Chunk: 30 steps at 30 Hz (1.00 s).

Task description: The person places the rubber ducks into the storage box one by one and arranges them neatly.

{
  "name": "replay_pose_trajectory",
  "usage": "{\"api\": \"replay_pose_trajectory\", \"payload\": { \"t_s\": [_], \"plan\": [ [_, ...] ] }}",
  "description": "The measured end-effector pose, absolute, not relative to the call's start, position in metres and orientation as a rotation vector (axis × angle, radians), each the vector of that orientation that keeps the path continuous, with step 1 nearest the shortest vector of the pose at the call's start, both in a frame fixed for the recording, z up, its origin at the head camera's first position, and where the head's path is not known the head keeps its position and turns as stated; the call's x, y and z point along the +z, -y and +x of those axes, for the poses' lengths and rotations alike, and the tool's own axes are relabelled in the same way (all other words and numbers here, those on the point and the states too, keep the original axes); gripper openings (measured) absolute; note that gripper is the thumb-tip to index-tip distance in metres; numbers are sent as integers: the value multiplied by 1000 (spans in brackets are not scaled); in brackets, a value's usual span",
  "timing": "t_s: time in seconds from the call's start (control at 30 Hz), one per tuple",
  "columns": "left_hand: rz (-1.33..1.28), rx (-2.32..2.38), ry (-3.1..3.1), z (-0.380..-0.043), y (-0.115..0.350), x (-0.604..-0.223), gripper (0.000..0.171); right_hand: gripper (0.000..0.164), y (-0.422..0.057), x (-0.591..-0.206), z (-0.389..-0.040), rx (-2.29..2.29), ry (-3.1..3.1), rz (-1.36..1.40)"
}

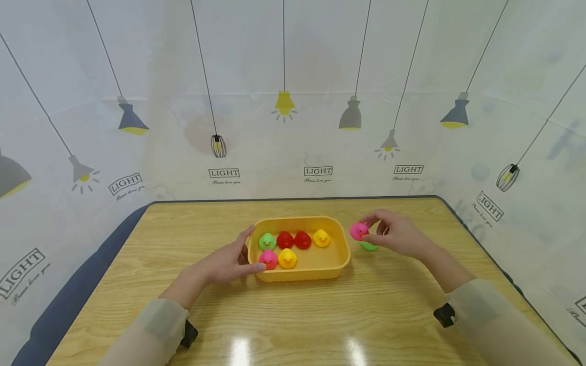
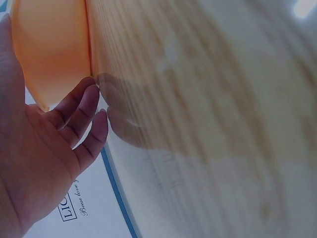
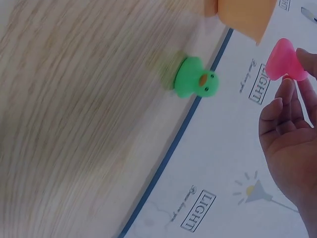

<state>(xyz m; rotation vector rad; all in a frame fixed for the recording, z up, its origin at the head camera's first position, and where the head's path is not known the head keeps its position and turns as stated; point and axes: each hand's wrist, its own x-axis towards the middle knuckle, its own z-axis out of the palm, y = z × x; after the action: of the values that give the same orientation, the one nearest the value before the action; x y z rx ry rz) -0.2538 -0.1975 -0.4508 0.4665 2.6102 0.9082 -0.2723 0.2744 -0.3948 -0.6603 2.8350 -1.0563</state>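
My right hand (image 1: 398, 235) pinches a pink rubber duck (image 1: 358, 231) between thumb and fingertips, raised just past the right end of a yellow plastic tray (image 1: 302, 275). Below that hand a green rubber duck (image 3: 188, 80) stands on the table, partly hidden in the head view. My left hand (image 1: 229, 260) holds the tray's left end, its thumb over the near rim and its fingers along the end wall. Inside the tray sit a green duck (image 1: 267, 242), two red ducks (image 1: 302, 240), two yellow ducks (image 1: 322, 238) and another pink duck (image 1: 268, 258) near my left thumb.
The wooden table (image 1: 293, 310) has a dark edge along the back and sides. Behind it hangs a white cloth (image 1: 256, 61) printed with lamps and the word LIGHT. Dark wrist devices (image 1: 444, 315) sit at both sleeves.
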Motion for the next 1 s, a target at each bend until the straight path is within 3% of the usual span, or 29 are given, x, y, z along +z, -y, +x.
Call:
{"api": "replay_pose_trajectory", "payload": {
  "t_s": [1.0],
  "plan": [
    [473, 899, -2620, -252, 197, -449, 119, 35, -189, -410, -271, -1048, -2673, -861]
  ]
}}
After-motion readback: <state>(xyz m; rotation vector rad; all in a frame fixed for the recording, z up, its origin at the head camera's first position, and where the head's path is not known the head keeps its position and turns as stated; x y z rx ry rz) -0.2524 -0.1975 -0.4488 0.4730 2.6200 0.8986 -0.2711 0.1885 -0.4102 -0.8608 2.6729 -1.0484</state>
